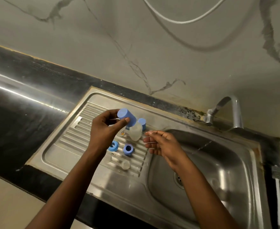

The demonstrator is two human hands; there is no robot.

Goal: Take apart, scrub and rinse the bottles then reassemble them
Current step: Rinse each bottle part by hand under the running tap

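Sorting parts on the drainboard (73,138), by the look of it: the bottles lie in pieces, so dismantling seems done and scrubbing or rinsing is due. Nearest the front edge sits a clear teat (125,164); behind it is a blue ring (113,146), with a second ring (128,149) beside it. Above them the left hand (103,129) pinches a blue cap (126,117) between thumb and fingers, tilted, off the metal. The right hand (160,144) hovers over the sink (235,171) at its left rim, fingers loosely bent, holding nothing. Beyond, a clear bottle (136,132) stands beside a second cap (142,123). Next, probably, the cap goes under the tap (231,109) at the far right corner.
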